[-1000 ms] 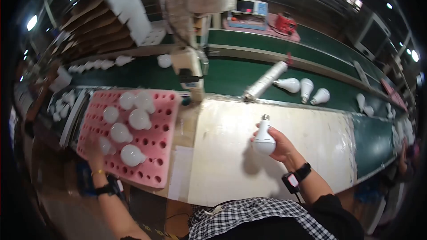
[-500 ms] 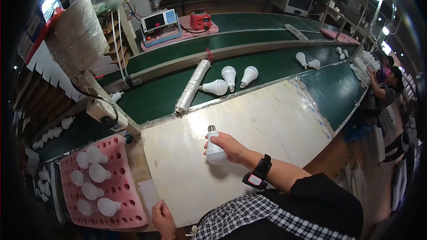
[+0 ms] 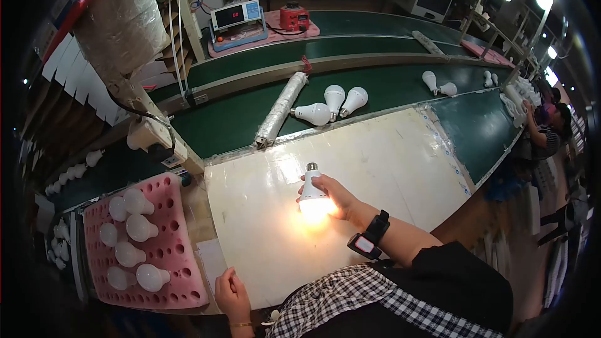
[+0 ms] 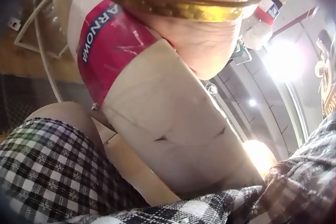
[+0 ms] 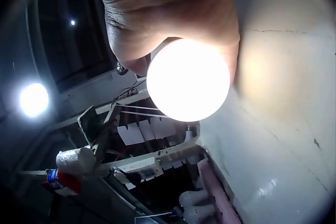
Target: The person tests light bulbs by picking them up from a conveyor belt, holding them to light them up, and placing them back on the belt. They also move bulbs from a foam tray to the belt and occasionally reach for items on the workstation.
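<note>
While the pink foam tray [image 3: 181, 256] of unlit bulbs waits at lower left, my left hand [image 3: 230, 292] rests relaxed, holding nothing, on the white board's [image 3: 400, 156] near edge. At centre frame my right hand [image 3: 335, 195] wraps the bulb [image 3: 313, 199], base up, glowing: I judge this the lighting check. Next calls for a steady carry.

My right hand [image 3: 335, 197] has the bulb [image 3: 313, 195] over the middle of the table [image 3: 400, 163]. My left hand [image 3: 231, 293] sits on the near edge, and just left of it is the foam tray [image 3: 178, 256] with bulbs in its holes. Behind the table, on the conveyor belt [image 3: 231, 125], three bulbs [image 3: 335, 103] lie right of a wrapped roll [image 3: 280, 109].
</note>
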Demonstrator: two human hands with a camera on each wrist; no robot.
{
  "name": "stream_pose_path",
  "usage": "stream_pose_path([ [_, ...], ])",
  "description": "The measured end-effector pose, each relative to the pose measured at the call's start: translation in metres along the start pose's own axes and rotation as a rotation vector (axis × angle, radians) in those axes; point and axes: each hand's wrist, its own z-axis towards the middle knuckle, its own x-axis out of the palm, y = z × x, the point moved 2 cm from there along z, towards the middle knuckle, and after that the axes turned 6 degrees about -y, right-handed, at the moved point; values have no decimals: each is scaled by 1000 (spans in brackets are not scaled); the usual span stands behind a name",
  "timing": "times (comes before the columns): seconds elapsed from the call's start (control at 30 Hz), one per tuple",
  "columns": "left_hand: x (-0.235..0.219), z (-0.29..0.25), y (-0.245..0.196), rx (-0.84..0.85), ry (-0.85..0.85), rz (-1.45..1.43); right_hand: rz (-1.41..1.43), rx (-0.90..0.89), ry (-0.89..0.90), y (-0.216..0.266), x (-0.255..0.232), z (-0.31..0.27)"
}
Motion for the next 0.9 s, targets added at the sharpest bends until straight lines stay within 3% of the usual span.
stream_pose_path([
  [0.2, 2, 1, 2, 39, 34, -5, -115, -92, -14, 2, 2, -4],
  [0.33, 1, 0, -1, 29, 1, 6, -60, -27, -38, 3, 7, -8],
  [0.5, 0, 2, 0, 8, -15, -2, -196, -46, -44, 11, 8, 1],
  [0.6, 0, 2, -2, 7, -9, 17, -345, -94, -46, 35, 29, 36],
  [0.67, 0, 2, -1, -7, 6, 6, -270, -129, -4, 61, 63, 61],
  [0.73, -4, 5, -6, -7, 1, 8, -512, -324, 113, 87, 82, 93],
  [0.77, -6, 6, -11, -9, 8, 5, -863, -618, 56, 99, 76, 127],
  [0.8, -9, 6, -17, 16, 8, -2, -1209, -918, -30, 109, 71, 153],
  [0.83, -13, 6, -22, -33, 49, 17, -1609, -1076, -280, 120, 78, 149],
  [0.87, -14, 6, -26, -71, 95, 32, -1936, -977, -413, 132, 84, 142],
  [0.9, -13, 5, -25, -74, 92, 26, -2113, -1080, -520, 132, 71, 145],
])
